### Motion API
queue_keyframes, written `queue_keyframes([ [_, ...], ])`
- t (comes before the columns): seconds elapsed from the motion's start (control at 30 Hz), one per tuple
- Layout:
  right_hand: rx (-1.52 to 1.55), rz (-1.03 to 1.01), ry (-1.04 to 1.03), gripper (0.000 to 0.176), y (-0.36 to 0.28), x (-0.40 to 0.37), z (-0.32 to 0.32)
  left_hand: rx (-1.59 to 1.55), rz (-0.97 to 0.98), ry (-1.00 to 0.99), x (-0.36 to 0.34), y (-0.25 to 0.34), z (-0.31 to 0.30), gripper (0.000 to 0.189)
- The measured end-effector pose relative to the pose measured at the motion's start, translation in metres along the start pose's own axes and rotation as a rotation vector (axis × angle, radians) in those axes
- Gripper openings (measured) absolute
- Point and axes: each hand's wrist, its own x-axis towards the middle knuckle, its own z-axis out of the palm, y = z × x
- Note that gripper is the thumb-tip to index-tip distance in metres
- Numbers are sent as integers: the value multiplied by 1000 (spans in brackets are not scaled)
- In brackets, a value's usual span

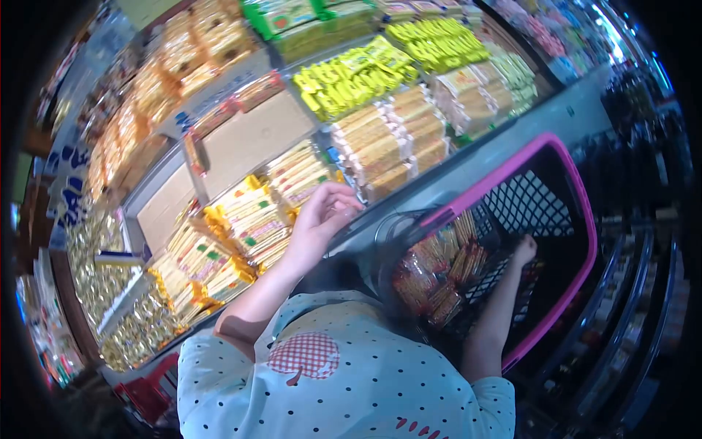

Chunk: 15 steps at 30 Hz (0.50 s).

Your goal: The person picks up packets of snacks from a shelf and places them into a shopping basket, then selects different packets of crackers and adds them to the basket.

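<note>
Basket with mesh walls, presumably containing the wrapped packs low inside. Left hand, fingers loosely half-curled and seemingly empty, is just beside the stick packs, rowed probably for sorting; right hand is over the basket, its grip indeterminable.

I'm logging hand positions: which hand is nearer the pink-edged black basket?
Right. The right hand appears over the inside of the pink-edged black basket; the left hand is outside it, by the display edge.
</note>
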Motion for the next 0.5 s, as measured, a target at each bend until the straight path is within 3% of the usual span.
queue_keyframes([
  [0.07, 359, 30, 115, 19, -92, -3, 4, 60, 35, 46, -3, 8, -18, 21],
  [0.13, 397, 8, 85, 21, -176, -10, 3, 488, 132, 165, -6, 18, -39, 22],
  [0.17, 575, -9, 23, 19, -222, -20, 7, 804, 299, 249, -7, 15, -55, 28],
  [0.2, 752, -20, -42, 17, -266, -34, 11, 803, 304, 281, -10, 23, -69, 28],
  [0.27, 900, -130, -207, 17, -343, -67, 24, 1444, 318, 395, -17, 40, -99, 31],
  [0.3, 962, -172, -284, 18, -385, -96, 31, 1408, 234, 423, -21, 44, -117, 35],
  [0.4, 822, -391, -519, 21, -459, -160, 67, 1492, 68, 561, -22, 57, -178, 38],
  [0.5, 529, -608, -913, 24, -521, -241, 117, 1556, 8, 659, -3, 50, -250, 43],
])
